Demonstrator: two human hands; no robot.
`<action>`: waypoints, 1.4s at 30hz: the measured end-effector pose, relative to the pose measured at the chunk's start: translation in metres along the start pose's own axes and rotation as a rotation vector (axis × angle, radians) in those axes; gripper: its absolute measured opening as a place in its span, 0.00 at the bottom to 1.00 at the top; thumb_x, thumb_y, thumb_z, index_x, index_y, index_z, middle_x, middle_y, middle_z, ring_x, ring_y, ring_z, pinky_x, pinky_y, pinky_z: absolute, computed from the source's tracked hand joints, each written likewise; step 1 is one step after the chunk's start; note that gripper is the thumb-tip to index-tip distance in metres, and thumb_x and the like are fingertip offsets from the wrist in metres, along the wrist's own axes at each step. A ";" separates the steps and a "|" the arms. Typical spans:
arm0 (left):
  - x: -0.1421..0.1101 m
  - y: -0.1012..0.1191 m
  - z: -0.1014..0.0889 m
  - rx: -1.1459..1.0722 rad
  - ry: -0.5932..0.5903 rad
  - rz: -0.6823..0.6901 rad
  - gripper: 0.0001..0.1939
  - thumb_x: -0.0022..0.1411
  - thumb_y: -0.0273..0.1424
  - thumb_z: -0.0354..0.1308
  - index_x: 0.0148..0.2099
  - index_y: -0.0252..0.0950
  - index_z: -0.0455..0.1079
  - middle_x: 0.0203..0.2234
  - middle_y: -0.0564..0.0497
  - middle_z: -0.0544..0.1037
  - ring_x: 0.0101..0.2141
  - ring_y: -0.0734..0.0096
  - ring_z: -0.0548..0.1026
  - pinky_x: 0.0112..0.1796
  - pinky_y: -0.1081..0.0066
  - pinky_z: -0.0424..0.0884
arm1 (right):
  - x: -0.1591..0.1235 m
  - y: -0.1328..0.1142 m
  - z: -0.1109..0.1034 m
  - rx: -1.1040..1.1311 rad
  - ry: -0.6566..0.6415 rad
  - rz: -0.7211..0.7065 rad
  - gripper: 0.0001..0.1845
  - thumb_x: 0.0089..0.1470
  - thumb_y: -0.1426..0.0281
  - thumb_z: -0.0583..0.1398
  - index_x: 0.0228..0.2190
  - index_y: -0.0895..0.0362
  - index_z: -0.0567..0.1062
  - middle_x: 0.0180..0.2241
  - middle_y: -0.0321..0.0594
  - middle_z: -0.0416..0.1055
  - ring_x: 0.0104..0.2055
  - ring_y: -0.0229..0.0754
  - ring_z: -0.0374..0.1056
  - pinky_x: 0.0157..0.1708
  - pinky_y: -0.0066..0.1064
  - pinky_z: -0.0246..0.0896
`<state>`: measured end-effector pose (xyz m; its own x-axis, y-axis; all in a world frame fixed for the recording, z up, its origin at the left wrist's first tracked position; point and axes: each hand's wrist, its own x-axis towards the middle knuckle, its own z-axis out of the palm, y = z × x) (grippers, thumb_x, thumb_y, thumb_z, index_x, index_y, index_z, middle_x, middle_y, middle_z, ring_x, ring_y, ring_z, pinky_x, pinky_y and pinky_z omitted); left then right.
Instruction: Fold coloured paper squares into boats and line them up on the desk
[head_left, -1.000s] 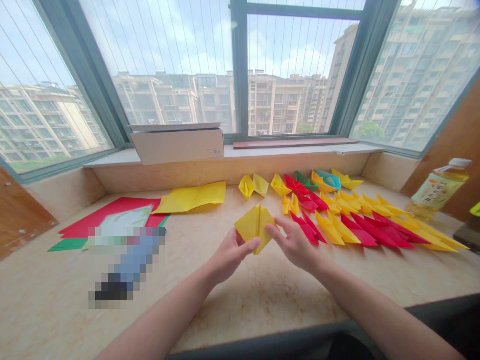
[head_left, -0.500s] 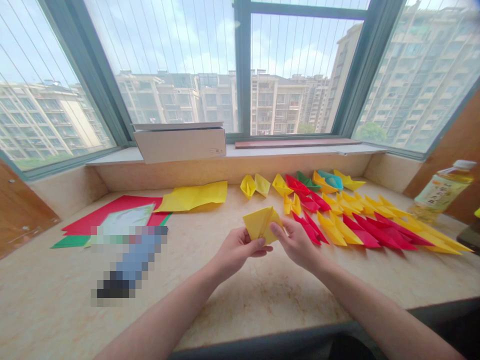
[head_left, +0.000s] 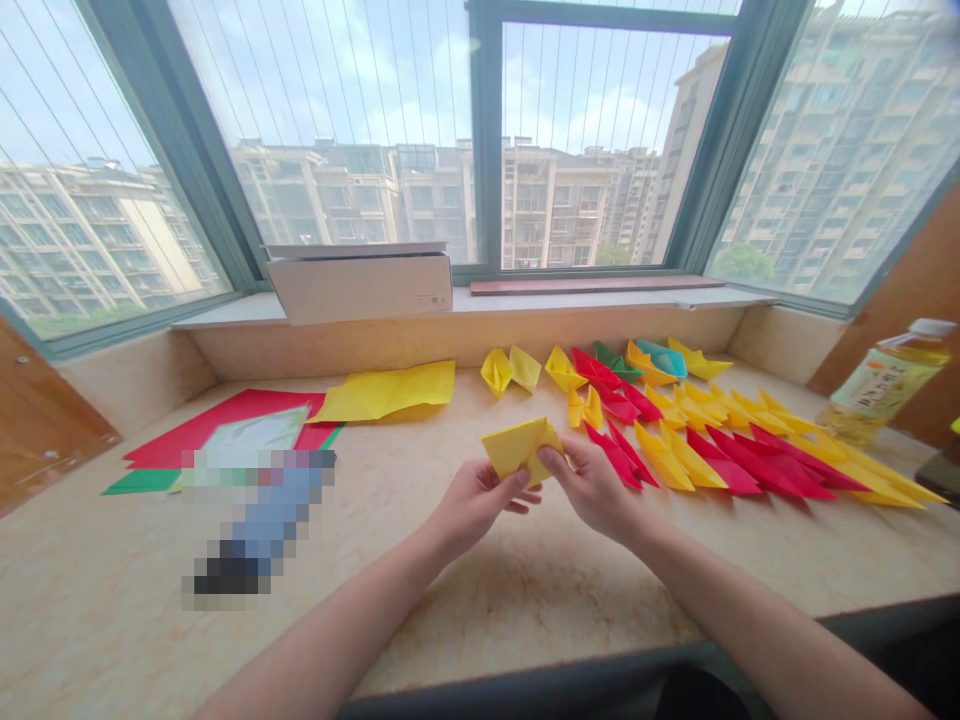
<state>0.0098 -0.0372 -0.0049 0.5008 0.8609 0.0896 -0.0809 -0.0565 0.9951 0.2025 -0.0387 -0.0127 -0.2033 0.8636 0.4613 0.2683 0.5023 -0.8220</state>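
From here I see left hand (head_left: 474,497) and right hand (head_left: 598,487) pinching 1 folded yellow paper (head_left: 517,449), paper boats (head_left: 694,407) at 3 o'clock.

Looks like a home, judging by the bay window (head_left: 488,140), marbled tabletop (head_left: 540,590) beneath, drink bottle (head_left: 885,385) and apartment blocks (head_left: 551,200) outside.

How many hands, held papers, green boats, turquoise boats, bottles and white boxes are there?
Left hand and right hand: 2
Held folded yellow paper: 1
Dark green paper boat: 1
Turquoise paper boat: 1
Clear plastic bottle: 1
White rectangular box: 1
Total: 7
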 end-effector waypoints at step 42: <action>-0.001 0.004 0.000 0.172 0.045 0.203 0.21 0.67 0.48 0.54 0.51 0.39 0.56 0.33 0.50 0.78 0.26 0.74 0.73 0.26 0.77 0.64 | 0.001 -0.010 0.003 0.275 0.019 0.120 0.22 0.63 0.52 0.58 0.29 0.58 0.75 0.25 0.36 0.69 0.25 0.36 0.61 0.23 0.26 0.54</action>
<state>0.0088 -0.0384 -0.0013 0.4500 0.8448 0.2895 -0.0262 -0.3115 0.9499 0.1971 -0.0429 -0.0045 -0.1669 0.9182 0.3592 0.0241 0.3680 -0.9295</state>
